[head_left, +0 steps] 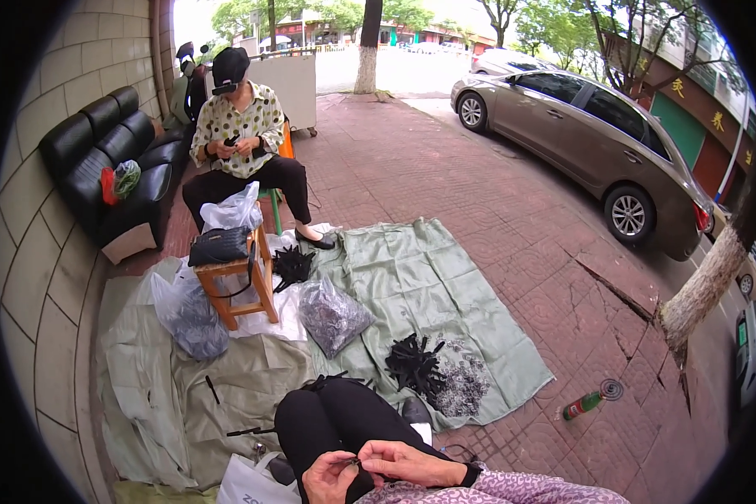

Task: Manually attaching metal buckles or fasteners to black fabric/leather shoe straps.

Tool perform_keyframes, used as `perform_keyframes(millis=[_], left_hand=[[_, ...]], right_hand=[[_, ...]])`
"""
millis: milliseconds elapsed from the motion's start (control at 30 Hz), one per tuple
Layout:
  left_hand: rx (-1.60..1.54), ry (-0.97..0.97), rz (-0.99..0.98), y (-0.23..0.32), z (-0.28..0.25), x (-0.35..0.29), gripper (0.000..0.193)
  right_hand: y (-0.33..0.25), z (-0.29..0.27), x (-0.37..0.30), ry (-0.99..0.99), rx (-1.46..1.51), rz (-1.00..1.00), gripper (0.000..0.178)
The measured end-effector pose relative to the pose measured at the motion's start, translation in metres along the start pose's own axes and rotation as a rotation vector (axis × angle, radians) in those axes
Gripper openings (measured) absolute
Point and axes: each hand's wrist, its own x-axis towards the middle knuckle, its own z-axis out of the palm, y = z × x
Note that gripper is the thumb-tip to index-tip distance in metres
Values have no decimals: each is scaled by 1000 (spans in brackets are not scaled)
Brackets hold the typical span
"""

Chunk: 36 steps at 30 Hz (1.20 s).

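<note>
Above my lap, my left hand and my right hand meet fingertip to fingertip. Between them they pinch a small dark piece, too small to name. My legs in black trousers lie just beyond the hands. Past my knees, on a green sheet, sits a heap of black strips. Many small dark and silvery pieces are scattered beside that heap. A few single black strips lie on the tan sheet to the left.
A person sits opposite, holding a small black thing in both hands. In front stand a wooden stool with a black handbag on it, a filled clear bag and another black heap. A green bottle lies right.
</note>
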Motion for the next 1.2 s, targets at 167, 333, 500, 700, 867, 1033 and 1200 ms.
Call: perform_keyframes(millis=[167,333,500,700,867,1033,1200], left_hand=[[-76,-26,-33,-3,3,6,17],[-219,-123,-174,-10,-3,9,20],[-215,-210,-162,-2,-12,2,27],[25,-224,-173,-9,-17,-12,36],[26,-290,-139,1,-16,4,51],[-129,-304,-192,-20,-21,4,53],[-160,-294,-219,-26,-23,-13,43]], right_hand=[[4,-6,5,59,51,-57,17],[2,-9,5,56,124,-46,14],[7,-5,-2,-115,320,4,15],[-12,3,-28,-151,148,149,10],[-44,1,-29,-104,-50,111,10],[-39,-6,-27,-94,-40,193,13],[-30,1,-25,-174,-139,205,14]])
